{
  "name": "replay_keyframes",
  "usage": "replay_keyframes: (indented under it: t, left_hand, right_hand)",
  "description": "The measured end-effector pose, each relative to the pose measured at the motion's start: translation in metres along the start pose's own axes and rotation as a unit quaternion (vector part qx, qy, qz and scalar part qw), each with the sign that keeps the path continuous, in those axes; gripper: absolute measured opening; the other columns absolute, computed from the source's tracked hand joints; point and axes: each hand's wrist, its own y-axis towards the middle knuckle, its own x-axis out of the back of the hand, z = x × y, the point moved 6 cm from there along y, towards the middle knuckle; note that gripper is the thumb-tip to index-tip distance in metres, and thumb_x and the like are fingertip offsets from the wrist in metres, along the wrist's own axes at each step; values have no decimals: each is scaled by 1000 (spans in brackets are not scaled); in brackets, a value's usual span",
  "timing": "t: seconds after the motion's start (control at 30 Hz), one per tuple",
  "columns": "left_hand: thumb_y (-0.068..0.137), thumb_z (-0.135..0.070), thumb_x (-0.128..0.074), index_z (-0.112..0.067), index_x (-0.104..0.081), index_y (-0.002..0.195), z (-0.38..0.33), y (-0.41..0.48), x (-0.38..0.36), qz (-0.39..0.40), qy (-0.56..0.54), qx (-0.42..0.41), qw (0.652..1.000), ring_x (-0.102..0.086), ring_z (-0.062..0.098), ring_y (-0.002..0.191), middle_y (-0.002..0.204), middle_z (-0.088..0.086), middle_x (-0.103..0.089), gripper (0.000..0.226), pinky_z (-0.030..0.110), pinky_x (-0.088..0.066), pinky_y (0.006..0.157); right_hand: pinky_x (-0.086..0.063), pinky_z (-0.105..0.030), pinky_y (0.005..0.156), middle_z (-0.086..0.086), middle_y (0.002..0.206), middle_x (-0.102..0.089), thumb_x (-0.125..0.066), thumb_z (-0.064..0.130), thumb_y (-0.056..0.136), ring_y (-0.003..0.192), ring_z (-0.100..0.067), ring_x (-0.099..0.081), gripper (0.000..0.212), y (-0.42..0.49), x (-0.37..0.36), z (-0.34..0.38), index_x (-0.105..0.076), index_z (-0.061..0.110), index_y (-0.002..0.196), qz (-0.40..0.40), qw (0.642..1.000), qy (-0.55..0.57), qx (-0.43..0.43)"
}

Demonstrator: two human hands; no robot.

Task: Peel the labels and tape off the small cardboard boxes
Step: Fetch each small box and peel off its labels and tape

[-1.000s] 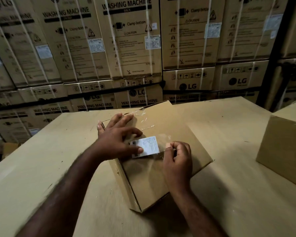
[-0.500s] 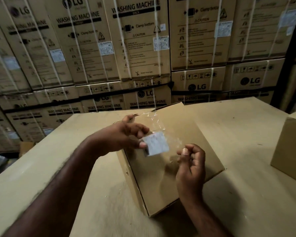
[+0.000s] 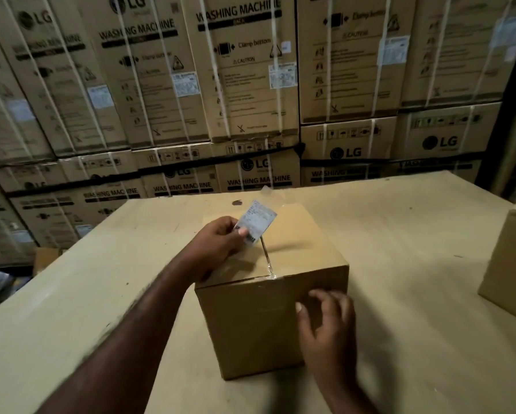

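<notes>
A small brown cardboard box [image 3: 250,324] stands upright on the work surface, its top seam facing up with a thin strip of clear tape [image 3: 267,258] along it. My left hand [image 3: 218,243] hovers over the box top and pinches a white printed label [image 3: 255,221] with clear tape stuck to it, lifted free of the cardboard. My right hand [image 3: 325,321] lies against the box's near right side, fingers spread and blurred by motion.
The box sits on a wide cardboard-covered table [image 3: 400,264]. A second plain box [image 3: 510,264] stands at the right edge. Stacked washing machine cartons [image 3: 250,85] form a wall behind the table. The table's left edge drops off to the floor.
The label came off the box and my left hand lifted it. The box went from tilted to standing flat on the table. My right hand dropped from the label to the box's side.
</notes>
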Motion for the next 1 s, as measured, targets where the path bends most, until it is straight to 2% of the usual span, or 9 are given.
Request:
replay_keyframes:
  t: [0.1,0.23,0.33,0.53,0.63,0.7,0.77,0.87,1.0]
  left_hand:
    - [98,-20,-61,-5,-63,108,11,-4,5,-13,-49,-13,999,-68,16,79,94,7,-73,18,23,-56,64]
    - [94,-15,-65,-4,-65,103,22,-16,22,-53,-62,-52,995,-70,19,83,93,9,-75,15,29,-57,73]
    - [94,-13,-63,-6,-66,103,29,-30,16,-90,-88,-81,989,-72,17,80,90,6,-76,12,24,-57,66]
    - [94,-20,-65,-13,-63,101,-35,-33,45,-173,-206,-193,944,-68,19,80,93,6,-70,10,29,-58,71]
    - [100,-17,-59,-22,-61,100,-60,-25,48,-216,-71,-232,946,-67,15,72,97,7,-71,5,31,-57,66]
    - [98,-28,-59,-28,-60,102,-59,-16,38,-238,156,-209,936,-64,12,73,98,0,-70,4,35,-55,62]
    - [101,-35,-52,-28,-59,113,-48,-12,30,-247,360,-142,888,-53,11,72,94,-6,-64,16,31,-41,54]
    - [103,-35,-44,-24,-56,119,-40,-14,35,-256,402,-72,876,-47,19,78,106,7,-67,23,33,-36,60]
    - [103,-33,-42,-22,-54,122,-31,-4,32,-229,401,-52,886,-57,29,89,116,12,-68,25,36,-42,68]
  right_hand:
    - [-51,-47,88,-17,123,-50,-88,30,70,112,-37,-51,68,22,6,-21,-55,5,123,-20,999,-33,-34]
    - [-49,-46,100,-8,151,-39,-77,64,65,135,-28,-44,110,30,-9,-51,-24,22,152,117,979,48,-158]
    - [-53,-45,96,0,142,-55,-58,86,63,126,-23,-56,109,34,-13,-48,-30,26,150,165,966,69,-186]
    - [-56,-41,81,-11,122,-67,-59,77,67,104,-31,-66,97,95,50,23,-40,23,146,46,994,-31,-89]
    - [-54,-48,85,-11,123,-66,-56,79,72,106,-37,-63,89,121,62,45,-43,25,141,60,992,-79,-74]
    - [-51,-47,92,-10,129,-63,-53,76,80,113,-35,-60,81,126,51,45,-40,26,143,136,976,-147,-90]
    - [-43,-46,101,-8,144,-51,-44,71,90,127,-31,-49,74,120,39,50,-34,25,147,195,956,-209,-69]
    - [-12,-51,120,2,166,-9,-27,68,96,152,-20,-6,71,92,19,84,-16,31,156,299,916,-253,82]
    - [17,-53,117,15,164,12,-14,67,98,146,-2,23,72,19,9,145,-3,27,158,519,779,-189,297]
